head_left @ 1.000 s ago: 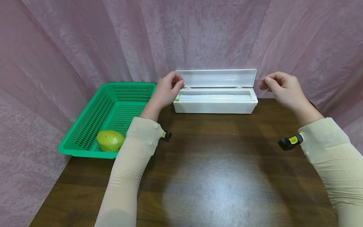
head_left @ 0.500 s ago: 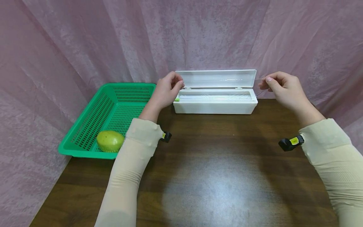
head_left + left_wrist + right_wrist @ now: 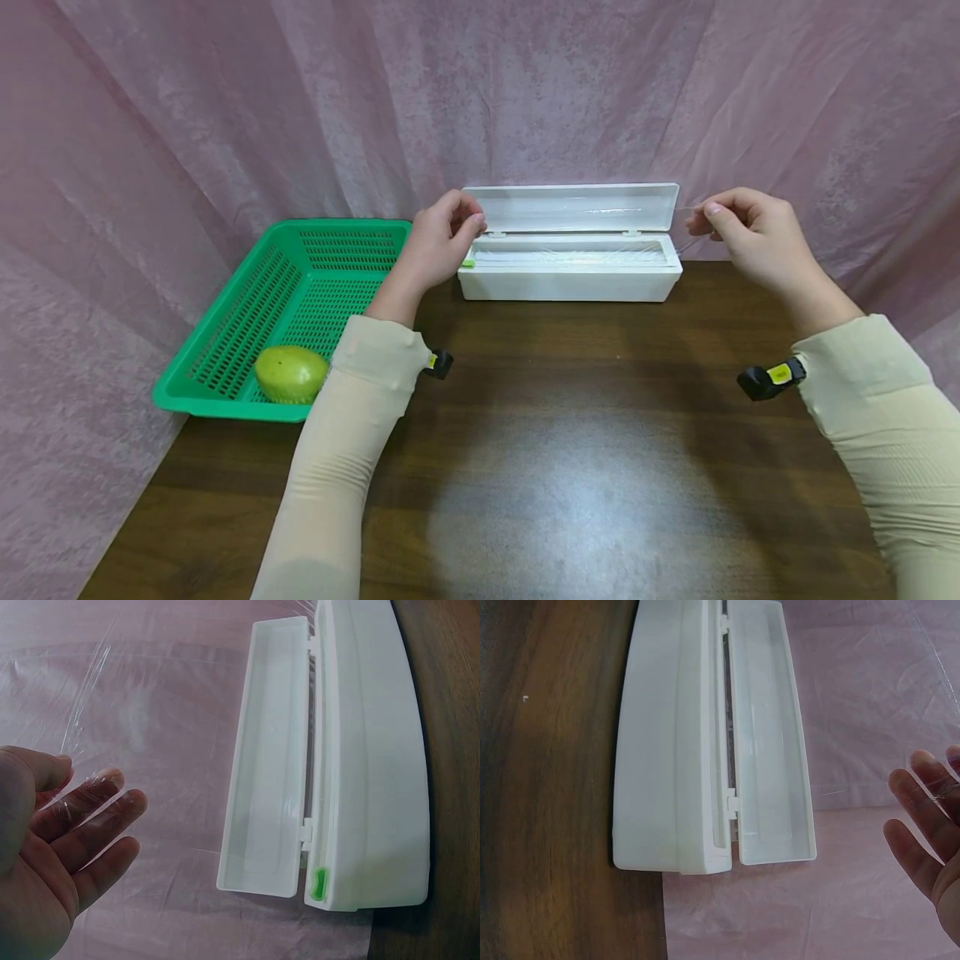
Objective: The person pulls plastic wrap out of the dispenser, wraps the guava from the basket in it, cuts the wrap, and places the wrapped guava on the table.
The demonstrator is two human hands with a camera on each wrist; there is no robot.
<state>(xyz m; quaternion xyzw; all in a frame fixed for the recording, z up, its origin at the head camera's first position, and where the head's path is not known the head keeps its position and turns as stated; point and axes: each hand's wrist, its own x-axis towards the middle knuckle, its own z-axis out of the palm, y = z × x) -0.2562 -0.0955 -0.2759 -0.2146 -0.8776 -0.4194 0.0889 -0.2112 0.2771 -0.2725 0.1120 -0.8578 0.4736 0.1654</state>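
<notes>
A long, smooth white plastic dispenser (image 3: 570, 285), its hinged lid tipped back, stands on the wood-grained desk (image 3: 600, 417). Sheer, creased cling film (image 3: 91, 694) spans from it to both raised hands: the left hand (image 3: 442, 237) pinches it between thumb and forefinger, other fingers fanned, and the right hand (image 3: 753, 237) pinches the opposite side, though its wrist view cuts that pinch off. The film's edges are hard to trace. The left sleeve (image 3: 341, 442) partly hides a slotted green basket (image 3: 225, 407).
</notes>
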